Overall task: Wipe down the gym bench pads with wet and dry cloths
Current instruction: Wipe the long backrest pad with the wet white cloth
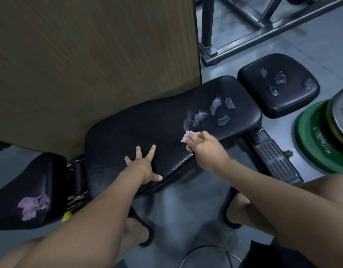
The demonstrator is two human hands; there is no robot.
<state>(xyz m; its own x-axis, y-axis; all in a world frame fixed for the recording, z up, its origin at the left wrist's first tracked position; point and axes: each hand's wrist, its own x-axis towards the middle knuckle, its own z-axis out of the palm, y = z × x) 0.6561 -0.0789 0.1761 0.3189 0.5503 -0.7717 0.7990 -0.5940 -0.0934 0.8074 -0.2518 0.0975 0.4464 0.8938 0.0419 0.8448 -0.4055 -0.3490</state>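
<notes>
One view is recorded, from a wide-angle camera worn on the head, directed forward and steeply down. The left hand (145,168) and right hand (202,147) are framed centrally, at arm's length.

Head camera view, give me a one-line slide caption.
Right hand holds a white cloth beside wet splashes on the long bench pad while the left hand rests flat on it.

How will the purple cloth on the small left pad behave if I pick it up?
The purple cloth lies crumpled in flat folds on the small pad, so it will probably hang limp, not stiff. It looks thin, so likely light. It seems to cling to the pad, so it may be damp and peel off rather than slide.
</notes>
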